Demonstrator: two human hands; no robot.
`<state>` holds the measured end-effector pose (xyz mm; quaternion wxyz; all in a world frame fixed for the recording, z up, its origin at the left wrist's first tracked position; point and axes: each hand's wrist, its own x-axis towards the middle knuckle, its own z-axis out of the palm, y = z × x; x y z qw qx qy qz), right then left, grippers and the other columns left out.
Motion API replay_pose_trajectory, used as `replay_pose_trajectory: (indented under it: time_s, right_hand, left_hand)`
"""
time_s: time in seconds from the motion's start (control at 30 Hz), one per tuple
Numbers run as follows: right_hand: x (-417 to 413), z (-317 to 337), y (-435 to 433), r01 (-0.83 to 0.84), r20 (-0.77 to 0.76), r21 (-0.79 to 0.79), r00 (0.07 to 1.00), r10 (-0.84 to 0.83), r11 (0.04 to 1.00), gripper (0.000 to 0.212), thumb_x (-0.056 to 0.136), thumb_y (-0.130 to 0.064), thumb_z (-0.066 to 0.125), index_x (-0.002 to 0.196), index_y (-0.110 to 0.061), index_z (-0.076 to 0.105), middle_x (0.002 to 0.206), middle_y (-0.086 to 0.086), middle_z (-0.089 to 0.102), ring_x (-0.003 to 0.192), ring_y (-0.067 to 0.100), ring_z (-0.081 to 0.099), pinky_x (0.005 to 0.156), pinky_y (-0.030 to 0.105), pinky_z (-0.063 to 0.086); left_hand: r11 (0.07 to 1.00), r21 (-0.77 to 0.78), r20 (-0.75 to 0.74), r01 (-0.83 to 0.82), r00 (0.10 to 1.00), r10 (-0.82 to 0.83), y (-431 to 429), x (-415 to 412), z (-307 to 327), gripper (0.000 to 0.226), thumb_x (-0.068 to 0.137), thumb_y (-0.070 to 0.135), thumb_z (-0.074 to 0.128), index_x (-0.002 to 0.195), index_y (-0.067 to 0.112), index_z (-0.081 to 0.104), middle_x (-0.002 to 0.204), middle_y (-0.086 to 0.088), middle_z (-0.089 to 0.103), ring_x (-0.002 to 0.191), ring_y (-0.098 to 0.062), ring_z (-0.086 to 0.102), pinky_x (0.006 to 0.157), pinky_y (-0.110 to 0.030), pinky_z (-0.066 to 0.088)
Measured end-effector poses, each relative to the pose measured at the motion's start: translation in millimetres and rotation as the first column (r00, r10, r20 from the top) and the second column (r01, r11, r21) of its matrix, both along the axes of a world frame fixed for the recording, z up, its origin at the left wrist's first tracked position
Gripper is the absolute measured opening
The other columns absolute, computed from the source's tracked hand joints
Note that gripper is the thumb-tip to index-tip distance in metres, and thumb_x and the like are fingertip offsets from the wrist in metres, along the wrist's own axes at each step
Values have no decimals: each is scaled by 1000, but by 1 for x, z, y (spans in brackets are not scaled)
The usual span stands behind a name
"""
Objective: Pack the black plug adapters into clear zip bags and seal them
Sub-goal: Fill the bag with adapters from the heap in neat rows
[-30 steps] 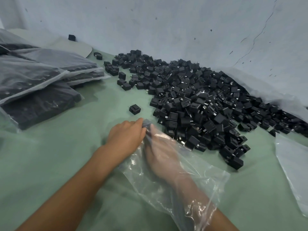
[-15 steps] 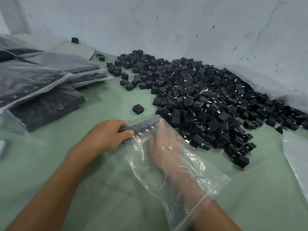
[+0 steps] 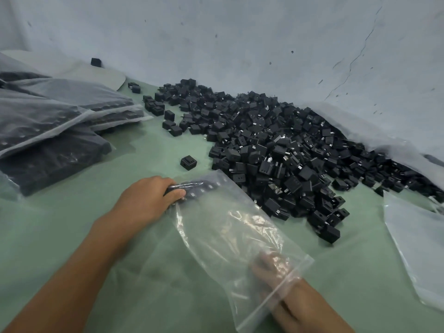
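A clear zip bag (image 3: 228, 227) lies on the green table (image 3: 72, 224), its mouth toward me. A row of black plug adapters (image 3: 201, 186) sits in its far end. My left hand (image 3: 151, 198) grips that far end, fingers curled over the row through the plastic. My right hand (image 3: 271, 265) is inside the bag just past the mouth, blurred through the film, its fingers loosely straight with nothing seen in them. A big heap of loose adapters (image 3: 288, 150) spreads beyond the bag to the right.
Filled bags (image 3: 48, 131) are stacked at the left. One stray adapter (image 3: 188, 162) stands alone ahead of my left hand. An empty clear bag (image 3: 418, 241) lies at the right edge. A grey wall (image 3: 240, 44) closes the back.
My right hand has slid back from the bag's far end to just inside its mouth. The row of adapters stayed at the far end, still under my left hand's grip.
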<state>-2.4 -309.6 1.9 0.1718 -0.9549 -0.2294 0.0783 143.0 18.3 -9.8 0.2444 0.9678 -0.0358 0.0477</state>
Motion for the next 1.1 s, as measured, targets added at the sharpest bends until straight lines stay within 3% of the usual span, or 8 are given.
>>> replay_pose_trajectory:
  time_s: [0.1,0.17,0.27,0.4,0.57,0.77,0.97,1.1]
  right_hand:
    - [-30,23,-35,71,28,115,997,-74,991,41,89,-5,68,109,-40,73,114,-38,62,109,-2,64,93,8,45]
    - [-32,46,-50,196,-46,169,981,-190,966,49,87,6,66,91,-43,76,88,-21,73,84,-1,69,76,8,48]
    - [-6,65,-63,297,66,266,943,-325,917,45,87,6,66,81,-38,75,84,-16,74,82,2,69,75,12,49]
    - [61,63,-41,272,201,233,926,-320,934,24,93,-18,66,97,-41,69,94,-24,65,81,4,63,69,13,46]
    - [125,27,-15,295,161,-3,943,-290,956,41,95,-39,62,136,-40,54,112,-16,49,90,5,56,81,21,43]
    - [128,19,-18,368,208,97,901,-381,925,30,91,-31,66,118,-41,57,102,-17,56,79,-2,55,65,8,36]
    - [65,45,-54,493,-153,641,833,-532,588,27,90,-6,55,95,-31,63,84,2,71,64,17,57,59,32,43]
    - [5,55,-69,506,-377,744,857,-351,436,30,89,0,59,105,-23,71,83,22,62,60,23,49,52,24,42]
  left_hand:
    - [1000,21,-13,1,1000,-1,0,-1,0,27,94,59,48,86,39,64,82,13,61,78,-9,57,69,-32,47]
    - [999,34,-28,1,1000,0,0,-1,0,28,94,61,46,86,39,63,83,13,61,78,-10,57,67,-32,45]
    - [1000,10,-47,-18,999,19,-3,-6,3,48,89,71,33,87,35,64,88,8,64,85,-18,59,68,-34,44]
    - [997,-3,186,-76,980,75,-21,-16,14,46,99,54,41,128,25,61,127,-2,61,117,-26,53,95,-40,43]
    - [970,-161,343,180,932,-116,-57,-35,26,17,99,37,51,102,31,66,96,14,61,94,-11,56,83,-34,46]
    - [861,-250,244,443,889,-387,-94,-59,42,17,99,43,51,87,37,61,79,20,60,74,5,55,67,-15,39]
    - [773,-5,154,634,764,-626,-128,-101,49,54,78,82,47,114,42,43,70,16,49,71,0,47,67,-30,33]
    - [721,133,151,680,705,-693,-143,-122,38,53,88,54,55,129,26,33,84,-3,65,83,-32,55,84,-42,44]
